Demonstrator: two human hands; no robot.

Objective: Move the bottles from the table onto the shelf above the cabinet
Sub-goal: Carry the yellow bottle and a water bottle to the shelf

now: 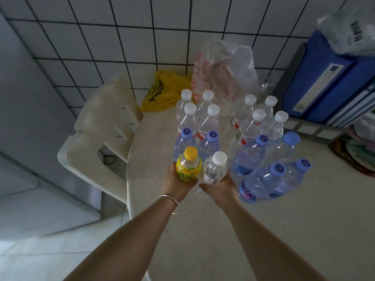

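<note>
Pale table (203, 230) with upright bottles (211, 122), two bags (162, 94).

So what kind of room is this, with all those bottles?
Probably a kitchen or dining corner at home. There's a white tiled wall, a plastic chair pushed up to a round table, and shopping bags behind the bottles.

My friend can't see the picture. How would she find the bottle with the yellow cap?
Start at the round pale table crowded with clear water bottles. At the near-left front of that crowd, the left hand grips the yellow-capped bottle. It is the only one with a yellow cap and yellow label; the others have white or blue caps.
</note>
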